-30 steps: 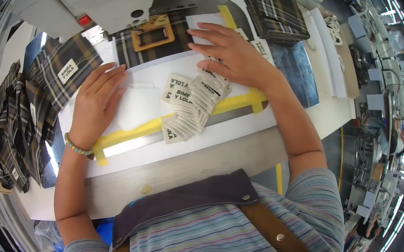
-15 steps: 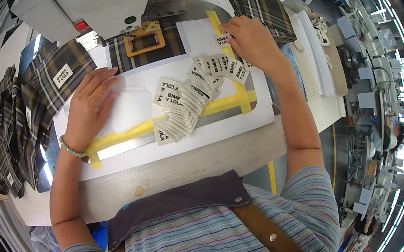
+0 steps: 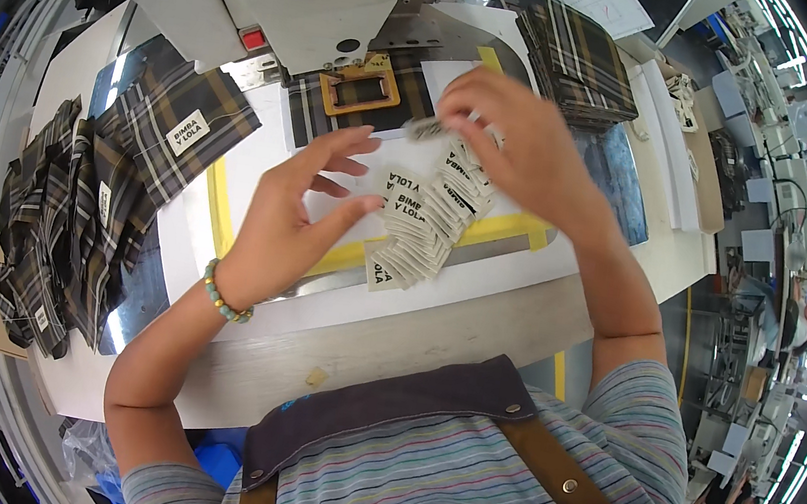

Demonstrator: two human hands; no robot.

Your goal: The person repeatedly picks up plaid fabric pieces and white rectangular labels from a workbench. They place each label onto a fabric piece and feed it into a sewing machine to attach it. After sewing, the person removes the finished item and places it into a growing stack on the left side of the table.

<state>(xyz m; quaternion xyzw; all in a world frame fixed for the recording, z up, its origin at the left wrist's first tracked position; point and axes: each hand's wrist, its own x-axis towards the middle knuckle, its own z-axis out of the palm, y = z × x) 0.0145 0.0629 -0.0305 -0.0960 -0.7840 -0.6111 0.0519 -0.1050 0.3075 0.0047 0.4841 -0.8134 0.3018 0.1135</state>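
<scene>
My left hand (image 3: 313, 211), with a beaded bracelet, hovers with fingers apart just left of an overlapping row of small cream printed labels (image 3: 411, 228). My right hand (image 3: 512, 145) is pinched on a blurred small label (image 3: 426, 130) above the top end of that row. Behind my hands, an orange rectangular frame (image 3: 328, 98) rests on dark plaid fabric (image 3: 303, 124) beneath the white sewing machine head (image 3: 292, 12). Under the labels lies a white sheet (image 3: 262, 174) with strips of yellow tape (image 3: 342, 260).
At the left, plaid pieces with stitched labels (image 3: 44, 228) lie heaped on the table (image 3: 445, 328). A stack of folded plaid fabric (image 3: 583, 63) sits back right, beside long white strips (image 3: 677, 155). People and workstations show along the right rim (image 3: 798, 321).
My left hand has lifted and moved right toward the labels. My right hand has come leftward from the yellow tape, a label now between its fingers.
</scene>
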